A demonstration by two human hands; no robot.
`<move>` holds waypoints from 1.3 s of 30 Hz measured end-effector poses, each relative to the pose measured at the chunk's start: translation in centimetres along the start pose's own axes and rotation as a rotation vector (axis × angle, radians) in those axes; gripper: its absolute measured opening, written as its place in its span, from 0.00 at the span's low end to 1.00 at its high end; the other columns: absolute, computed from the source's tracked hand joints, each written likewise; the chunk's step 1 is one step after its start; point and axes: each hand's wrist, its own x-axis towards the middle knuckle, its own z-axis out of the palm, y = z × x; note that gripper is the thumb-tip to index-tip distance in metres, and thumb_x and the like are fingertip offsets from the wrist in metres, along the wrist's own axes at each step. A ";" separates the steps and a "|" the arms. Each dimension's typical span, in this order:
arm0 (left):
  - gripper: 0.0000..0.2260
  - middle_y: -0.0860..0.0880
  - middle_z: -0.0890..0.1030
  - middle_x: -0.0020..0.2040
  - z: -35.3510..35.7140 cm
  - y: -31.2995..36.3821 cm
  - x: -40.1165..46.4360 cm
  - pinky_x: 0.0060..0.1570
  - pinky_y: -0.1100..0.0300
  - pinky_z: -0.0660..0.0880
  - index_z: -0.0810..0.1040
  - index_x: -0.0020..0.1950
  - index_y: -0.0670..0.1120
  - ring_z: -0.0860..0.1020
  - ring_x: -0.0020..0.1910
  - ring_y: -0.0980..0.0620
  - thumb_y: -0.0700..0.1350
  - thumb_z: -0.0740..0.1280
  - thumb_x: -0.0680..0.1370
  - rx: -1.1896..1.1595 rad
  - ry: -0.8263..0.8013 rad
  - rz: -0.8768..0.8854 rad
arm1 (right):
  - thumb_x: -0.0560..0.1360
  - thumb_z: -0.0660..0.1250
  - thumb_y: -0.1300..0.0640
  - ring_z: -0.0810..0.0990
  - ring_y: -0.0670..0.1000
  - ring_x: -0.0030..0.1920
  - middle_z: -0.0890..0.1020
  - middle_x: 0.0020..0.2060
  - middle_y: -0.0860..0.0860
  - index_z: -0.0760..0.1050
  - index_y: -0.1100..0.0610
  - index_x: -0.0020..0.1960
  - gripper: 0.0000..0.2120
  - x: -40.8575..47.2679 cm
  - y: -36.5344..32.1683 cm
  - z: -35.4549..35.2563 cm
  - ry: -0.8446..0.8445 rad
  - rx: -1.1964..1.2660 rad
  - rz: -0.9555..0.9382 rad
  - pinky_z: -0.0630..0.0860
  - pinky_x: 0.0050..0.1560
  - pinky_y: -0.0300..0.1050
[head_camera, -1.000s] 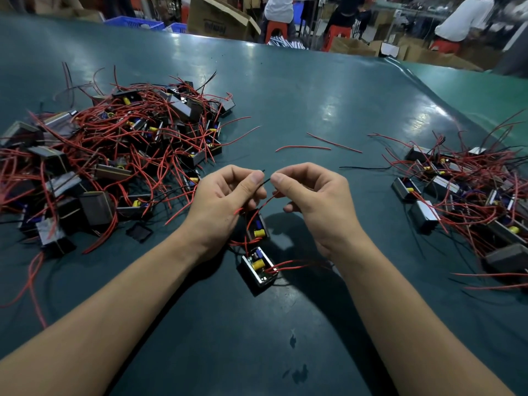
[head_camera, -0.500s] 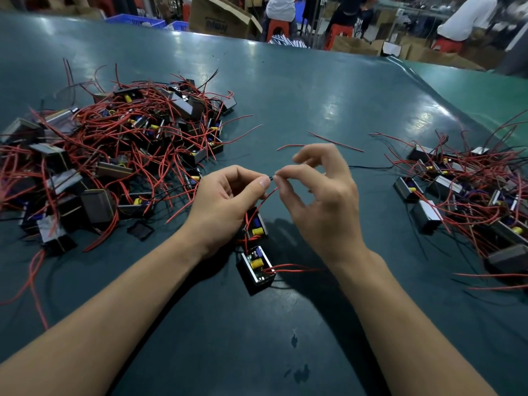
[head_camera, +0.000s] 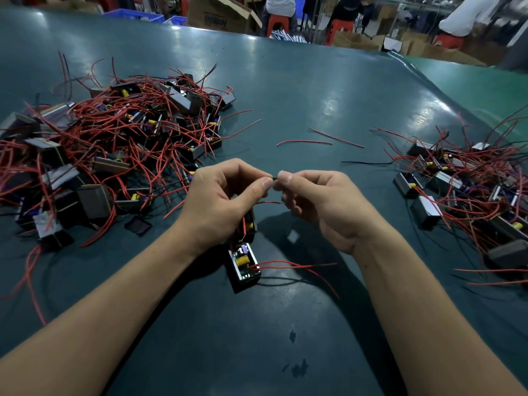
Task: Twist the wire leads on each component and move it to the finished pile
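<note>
Both hands meet above the middle of the dark green worktop [head_camera: 285, 81]. The left hand [head_camera: 220, 201] and the right hand [head_camera: 323, 204] each pinch the tip of a wire lead [head_camera: 275, 178] between thumb and forefinger, the fingertips nearly touching one another. The other fingers of both hands are curled in. A red lead runs down from the pinch to a small boxed component [head_camera: 248, 224] lying just under the left palm, partly hidden by it. A second component [head_camera: 244, 262] lies just nearer on the worktop, its red leads trailing to the right. A large tangled pile [head_camera: 108, 144] sits to the left, and a smaller pile [head_camera: 463, 190] lies well apart on the right. Two loose red wires [head_camera: 323, 140] lie beyond the hands.
</note>
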 end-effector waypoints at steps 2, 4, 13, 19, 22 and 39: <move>0.01 0.53 0.83 0.35 0.0 -0.1 0.0 0.38 0.67 0.75 0.82 0.44 0.42 0.80 0.35 0.58 0.37 0.72 0.75 0.025 -0.001 0.013 | 0.76 0.69 0.59 0.70 0.46 0.30 0.76 0.27 0.51 0.80 0.59 0.37 0.09 0.0 -0.1 0.1 0.014 0.008 0.026 0.65 0.32 0.38; 0.01 0.48 0.84 0.37 0.1 -0.2 0.0 0.38 0.60 0.77 0.83 0.44 0.42 0.81 0.35 0.49 0.37 0.72 0.75 0.081 -0.007 0.037 | 0.75 0.70 0.59 0.70 0.46 0.29 0.75 0.26 0.48 0.79 0.58 0.34 0.11 -0.1 0.0 0.6 0.133 -0.163 -0.063 0.66 0.32 0.39; 0.01 0.49 0.84 0.37 -0.1 -0.7 0.4 0.41 0.64 0.77 0.83 0.44 0.42 0.81 0.36 0.58 0.38 0.72 0.75 0.046 0.080 -0.020 | 0.72 0.75 0.59 0.79 0.52 0.41 0.81 0.39 0.52 0.80 0.61 0.51 0.10 -0.4 0.2 0.2 0.147 -0.859 -0.687 0.77 0.44 0.50; 0.01 0.53 0.83 0.34 0.0 -0.4 0.2 0.36 0.70 0.73 0.83 0.43 0.41 0.79 0.33 0.61 0.38 0.72 0.74 -0.005 0.007 -0.042 | 0.72 0.73 0.65 0.80 0.55 0.35 0.83 0.37 0.56 0.84 0.64 0.48 0.06 0.2 0.6 -0.6 0.155 -0.917 -0.881 0.76 0.37 0.46; 0.01 0.52 0.83 0.33 0.0 -0.2 0.1 0.36 0.70 0.73 0.83 0.43 0.42 0.79 0.33 0.60 0.38 0.72 0.74 -0.053 -0.020 -0.054 | 0.73 0.73 0.63 0.79 0.52 0.34 0.83 0.35 0.55 0.84 0.63 0.45 0.03 0.4 0.4 -0.9 0.131 -0.870 -0.884 0.73 0.37 0.41; 0.01 0.49 0.83 0.35 0.4 -0.5 0.1 0.36 0.70 0.73 0.83 0.43 0.40 0.79 0.32 0.60 0.38 0.72 0.75 -0.005 -0.002 -0.079 | 0.76 0.69 0.49 0.71 0.55 0.27 0.72 0.23 0.49 0.71 0.58 0.28 0.21 -0.3 2.0 1.9 0.480 -0.932 -0.574 0.68 0.31 0.48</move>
